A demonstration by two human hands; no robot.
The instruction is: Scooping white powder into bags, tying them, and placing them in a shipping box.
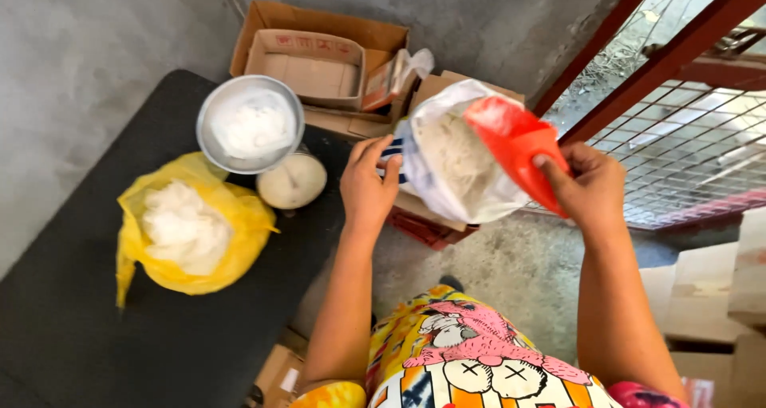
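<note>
Red scoop [511, 145] sits pinched in my right hand [590, 186], right of centre, its mouth over the white bag [455, 165]. My left hand [369, 186] grips the bag's near edge (noodle-like strands inside). Yellow bag [187, 228] lies at left.

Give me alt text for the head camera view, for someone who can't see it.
Seen from above, a person's left hand holds open a white bag of pale strands while the right hand dips a red scoop into it. On a black table sit a metal bowl and a yellow bag.
</note>
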